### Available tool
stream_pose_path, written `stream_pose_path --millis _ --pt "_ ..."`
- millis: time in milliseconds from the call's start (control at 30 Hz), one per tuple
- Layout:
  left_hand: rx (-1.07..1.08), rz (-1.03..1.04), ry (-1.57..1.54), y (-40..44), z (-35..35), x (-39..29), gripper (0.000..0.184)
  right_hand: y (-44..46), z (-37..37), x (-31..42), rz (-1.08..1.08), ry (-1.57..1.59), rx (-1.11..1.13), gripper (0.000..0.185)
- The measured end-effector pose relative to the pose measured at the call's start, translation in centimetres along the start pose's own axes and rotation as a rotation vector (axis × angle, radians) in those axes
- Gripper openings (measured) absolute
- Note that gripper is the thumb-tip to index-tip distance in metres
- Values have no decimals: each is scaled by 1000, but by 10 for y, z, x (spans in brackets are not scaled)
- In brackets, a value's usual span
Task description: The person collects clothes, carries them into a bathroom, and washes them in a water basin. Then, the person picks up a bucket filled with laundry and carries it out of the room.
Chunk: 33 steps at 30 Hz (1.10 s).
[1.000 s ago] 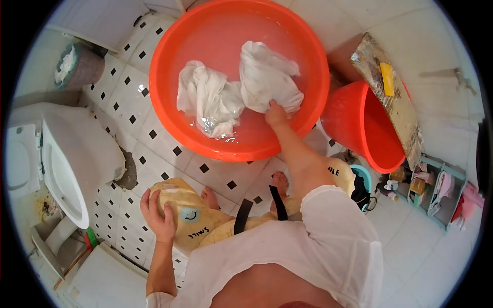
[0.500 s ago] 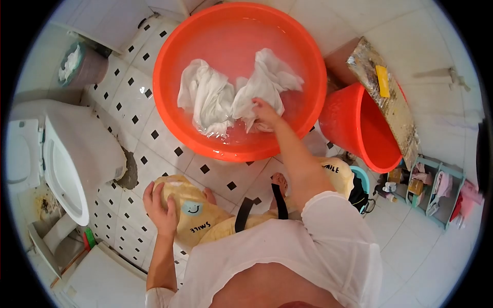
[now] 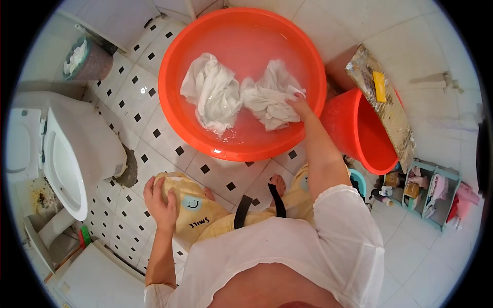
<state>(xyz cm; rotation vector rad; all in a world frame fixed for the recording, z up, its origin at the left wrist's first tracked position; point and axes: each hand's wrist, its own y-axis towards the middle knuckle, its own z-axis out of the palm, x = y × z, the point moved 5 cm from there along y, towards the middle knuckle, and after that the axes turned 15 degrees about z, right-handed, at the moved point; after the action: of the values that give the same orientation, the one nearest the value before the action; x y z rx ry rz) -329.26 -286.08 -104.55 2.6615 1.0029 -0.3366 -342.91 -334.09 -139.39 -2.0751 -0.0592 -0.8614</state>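
Note:
A large orange basin [image 3: 205, 143] of cloudy, soapy water stands on the floor in front of me. Two bunched white cloths lie partly in the water, the left cloth [image 3: 209, 91] and the right cloth [image 3: 269, 102], their near sides touching. My right hand [image 3: 298, 104] is closed on the right edge of the right cloth; some of its fingers are hidden. On my left knee rests my left hand [image 3: 160, 204], fingers spread over the yellow trousers [image 3: 197, 210], holding nothing.
Right of the basin, an orange-red bucket [image 3: 349, 123] lies tilted against a worn board [image 3: 393, 110] bearing a yellow piece. A small rack [image 3: 436, 167] with cloths is beyond it. To the left are a toilet [image 3: 84, 149] and a waste bin [image 3: 95, 64].
My right hand has moved right across the basin, and the right cloth has shifted and bunched that way. My left hand stays on the knee. The view has shifted slightly.

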Motion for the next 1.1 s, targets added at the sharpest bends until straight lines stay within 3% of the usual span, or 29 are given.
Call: stream_pose_path --millis 67,167,233,300,367,433,500,567,633,700,733,833,933,1033,1100 --pt "-9 2 -9 0 0 0 34 -42 -3 21 -128 -299 -18 57" --pt "2 4 -2 2 0 -2 34 -59 17 12 -296 -866 -233 54" --pt "9 8 -3 3 1 -2 34 -41 31 -16 -308 -540 -193 48" --pt "11 8 -11 3 1 0 34 -49 43 -10 -293 -550 -87 42" --pt "10 0 -9 3 0 -1 34 -78 67 11 -241 -895 86 36" --pt "11 2 -9 5 1 -2 34 -111 87 44 -251 -517 257 21" --pt "11 11 -4 6 2 -1 34 -175 96 84 211 -11 495 22" --pt "24 -3 3 4 4 1 34 -170 119 98 -120 -120 392 26" --pt "27 -13 6 4 4 3 34 -164 130 107 -236 -34 410 29" --pt "25 -22 -2 3 4 3 34 -146 139 116 -123 238 553 32" --pt "22 -15 -4 2 4 4 34 -133 138 125 -215 165 531 30" --pt "26 -1 -11 -1 4 6 34 -138 118 151 90 461 729 32" --pt "51 4 12 3 3 4 34 -172 94 180 182 621 957 35" --pt "84 -2 43 10 6 3 33 -184 65 199 132 576 986 39" --pt "86 -3 46 12 8 3 33 -185 41 210 41 469 774 35"
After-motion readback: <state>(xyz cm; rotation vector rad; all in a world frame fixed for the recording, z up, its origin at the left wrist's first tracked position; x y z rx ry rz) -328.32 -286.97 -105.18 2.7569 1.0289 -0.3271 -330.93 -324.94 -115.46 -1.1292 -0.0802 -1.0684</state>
